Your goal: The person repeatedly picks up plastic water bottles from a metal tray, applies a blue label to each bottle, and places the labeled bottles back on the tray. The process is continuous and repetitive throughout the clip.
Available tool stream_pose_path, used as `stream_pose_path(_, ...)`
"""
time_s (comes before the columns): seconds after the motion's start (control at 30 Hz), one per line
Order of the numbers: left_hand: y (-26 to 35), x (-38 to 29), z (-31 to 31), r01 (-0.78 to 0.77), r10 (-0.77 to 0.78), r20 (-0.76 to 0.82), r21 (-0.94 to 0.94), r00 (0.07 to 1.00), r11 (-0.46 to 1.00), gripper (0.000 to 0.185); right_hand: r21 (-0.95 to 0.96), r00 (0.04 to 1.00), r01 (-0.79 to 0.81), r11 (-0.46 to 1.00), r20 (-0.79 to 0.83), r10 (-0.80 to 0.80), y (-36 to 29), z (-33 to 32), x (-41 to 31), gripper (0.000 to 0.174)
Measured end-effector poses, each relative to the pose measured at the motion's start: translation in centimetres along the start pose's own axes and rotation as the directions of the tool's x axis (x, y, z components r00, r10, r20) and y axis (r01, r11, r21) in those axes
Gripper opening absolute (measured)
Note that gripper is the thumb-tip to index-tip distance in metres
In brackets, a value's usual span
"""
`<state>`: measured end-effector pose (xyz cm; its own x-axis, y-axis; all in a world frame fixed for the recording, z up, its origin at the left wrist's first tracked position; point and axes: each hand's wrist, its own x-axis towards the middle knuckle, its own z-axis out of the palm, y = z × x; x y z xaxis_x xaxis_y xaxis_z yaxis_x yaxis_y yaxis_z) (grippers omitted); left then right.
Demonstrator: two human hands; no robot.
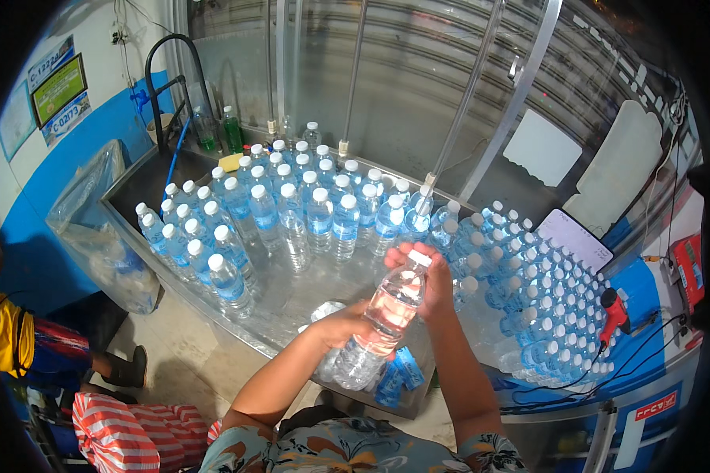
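A clear plastic bottle [390,304] of clear liquid, with no label visible on it, is held tilted in front of me. My left hand [352,325] grips its lower middle. Around its neck, close beneath the white cap [419,258], curls my right hand [429,281]. Below the bottle, several loose blue labels [399,375] lie near the front edge of the steel counter, beside some crumpled clear plastic [326,310]. Many capped bottles with blue labels [346,222] stand upright beyond my hands on the stainless steel counter [278,290].
A black faucet [192,53] rises over a sink at the left. Densely packed bottles [544,295] fill the right side, with a red heat gun or dryer [612,319] and its cord beside them. A clear plastic bag [106,248] hangs by the left wall; a person [35,337] is at far left.
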<state>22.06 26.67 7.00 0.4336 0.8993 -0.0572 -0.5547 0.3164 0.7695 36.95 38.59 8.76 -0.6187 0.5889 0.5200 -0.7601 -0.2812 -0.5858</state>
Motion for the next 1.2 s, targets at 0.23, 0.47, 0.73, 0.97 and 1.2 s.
stream_pose_path(0.23, 1.4, -0.7, 1.1, -0.024, 0.139, -0.114, 0.684, 0.984, 0.729, 0.064, -0.964, 0.98, 0.151, 0.217, 0.117, -0.16, -4.1, 1.0, 0.2, 0.023)
stream_pose_path(0.47, 2.1, -1.7, 5.0, 0.071, 0.284, -0.219, 0.89, 0.934, 0.451, 0.065, -0.991, 0.997, -0.021, 0.135, -0.011, 0.07, -7.8, 4.7, 0.1, 0.018)
stream_pose_path(0.73, 1.2, -1.7, 4.6, -0.051, 0.376, -0.138, 0.891, 0.916, 0.452, 0.072, -0.888, 0.992, -0.094, 0.45, -0.122, -0.033, -6.5, 3.2, -1.5, 0.02)
stream_pose_path(0.97, -1.1, -0.3, 2.3, 0.039, 0.049, 0.337, -0.251, 0.94, 0.967, 0.065, -0.501, 0.998, 0.007, 0.866, -0.057, -0.041, -3.3, 2.1, -1.8, 0.029)
stream_pose_path(1.2, 0.0, -2.3, 2.9, 0.144, -0.122, 0.227, -0.083, 0.966, 0.986, 0.071, -0.964, 0.995, 0.102, 0.246, 0.096, -0.037, -7.0, 4.2, -2.0, 0.022)
